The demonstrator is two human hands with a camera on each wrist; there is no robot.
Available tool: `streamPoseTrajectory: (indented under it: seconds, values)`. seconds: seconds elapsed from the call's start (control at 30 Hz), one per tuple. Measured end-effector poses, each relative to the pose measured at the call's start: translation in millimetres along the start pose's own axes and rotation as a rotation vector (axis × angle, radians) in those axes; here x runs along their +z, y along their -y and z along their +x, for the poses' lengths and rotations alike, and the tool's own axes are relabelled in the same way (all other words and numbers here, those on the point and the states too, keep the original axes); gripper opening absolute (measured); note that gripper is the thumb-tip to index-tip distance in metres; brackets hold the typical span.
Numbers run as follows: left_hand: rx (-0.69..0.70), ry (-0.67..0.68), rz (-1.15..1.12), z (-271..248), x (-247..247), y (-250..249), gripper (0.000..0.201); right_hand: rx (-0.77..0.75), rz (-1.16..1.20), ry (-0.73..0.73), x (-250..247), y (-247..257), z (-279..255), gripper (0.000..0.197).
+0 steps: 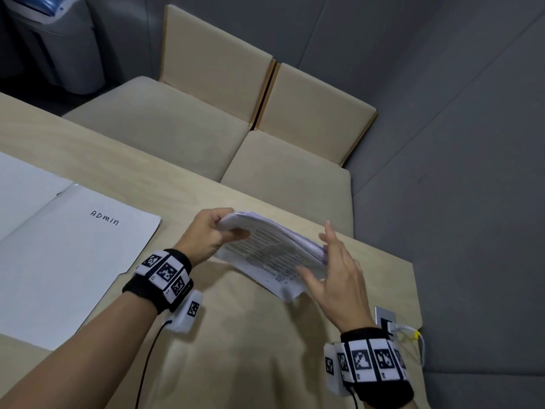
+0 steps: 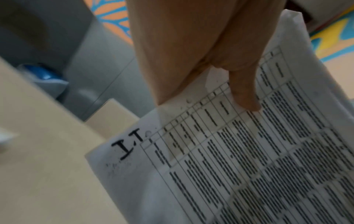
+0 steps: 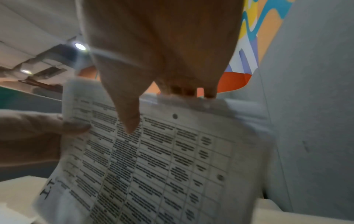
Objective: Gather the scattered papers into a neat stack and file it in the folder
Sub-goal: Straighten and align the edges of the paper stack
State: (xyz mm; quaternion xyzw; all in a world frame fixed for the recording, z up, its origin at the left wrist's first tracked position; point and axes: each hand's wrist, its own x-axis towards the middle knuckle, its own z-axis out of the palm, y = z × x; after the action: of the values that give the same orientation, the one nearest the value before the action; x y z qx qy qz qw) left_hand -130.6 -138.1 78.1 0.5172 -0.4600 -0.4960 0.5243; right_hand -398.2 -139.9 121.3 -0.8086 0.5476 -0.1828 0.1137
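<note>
A stack of printed papers [image 1: 274,252] with table grids is held tilted above the tan table [image 1: 236,349], its lower corner close to the tabletop. My left hand [image 1: 206,234] grips the stack's left end, with its thumb [image 2: 245,94] on the printed face. My right hand [image 1: 333,270] stands with straight fingers against the stack's right edge, and its thumb [image 3: 128,118] lies on the top sheet [image 3: 162,166]. The top sheet [image 2: 249,166] carries a handwritten "I.T". The white folder [image 1: 59,255], marked "ADMIN", lies open and flat at the left.
Two beige upholstered seats [image 1: 165,122] [image 1: 289,172] stand beyond the table's far edge. A socket plate with a white cable [image 1: 389,323] sits at the table's right edge. A grey bin with a blue lid [image 1: 53,33] stands at the far left on the grey floor.
</note>
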Motion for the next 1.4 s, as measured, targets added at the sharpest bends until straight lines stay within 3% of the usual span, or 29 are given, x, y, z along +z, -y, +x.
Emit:
streamPoseTrajectory:
  seconds: [0.03, 0.1, 0.17, 0.23, 0.27, 0.3, 0.37, 0.43, 0.47, 0.53, 0.6, 0.67, 0.8, 0.97, 1.2, 1.3, 1.4]
  values:
    - [0.043, 0.052, 0.060, 1, 3, -9, 0.017, 0.015, 0.014, 0.015, -2, 3, 5, 0.081]
    - [0.164, 0.058, 0.171, 2, 8, -24, 0.025, -0.005, 0.061, -0.011, -3, 4, 12, 0.044]
    - [0.258, -0.144, 0.266, -2, 12, -32, 0.035, 0.007, 0.211, -0.070, -3, 2, 12, 0.005]
    - [0.211, -0.444, 0.227, -10, 12, -33, 0.073, 0.130, 0.470, -0.083, -7, 4, 6, 0.023]
    - [0.148, -0.541, 0.157, -13, 11, -30, 0.090, 0.203, 0.634, -0.075, -10, 4, 3, 0.020]
    - [0.068, -0.577, 0.082, -14, 10, -25, 0.103, 0.267, 0.788, -0.045, -14, 5, -1, 0.011]
    - [-0.088, -0.479, -0.046, -18, 8, -15, 0.119, 0.365, 1.018, -0.002, -16, 7, -6, 0.010]
    - [-0.163, -0.236, -0.207, -23, 12, -14, 0.111, 0.416, 1.134, -0.021, -11, 8, -9, 0.013]
    - [-0.164, -0.152, -0.275, -26, 17, -17, 0.093, 0.428, 1.162, -0.052, -5, 10, -10, 0.015]
    - [-0.087, -0.162, -0.322, -31, 30, -28, 0.050, 0.442, 1.164, -0.171, 6, 17, -9, 0.021]
    - [0.009, -0.283, -0.283, -30, 37, -35, 0.032, 0.444, 1.169, -0.305, 17, 23, -8, 0.028]
    - [0.085, -0.355, -0.206, -27, 37, -36, 0.041, 0.446, 1.189, -0.342, 24, 28, -9, 0.035]
    - [0.116, -0.357, -0.069, -25, 25, -22, 0.062, 0.460, 1.162, -0.225, 40, 22, -15, 0.042]
    - [0.035, -0.374, -0.094, -14, 14, 2, 0.070, 0.452, 1.026, -0.094, 58, 7, -11, 0.053]
    - [-0.106, -0.225, -0.031, 9, 18, 24, 0.078, 0.604, 1.116, -0.033, 71, 2, 4, 0.038]
    - [-0.120, -0.213, 0.040, 14, 30, 30, 0.077, 0.606, 1.054, 0.029, 80, -1, 8, 0.036]
    - [-0.106, -0.261, 0.005, 12, 32, 26, 0.053, 0.621, 1.102, 0.014, 74, 1, 11, 0.028]
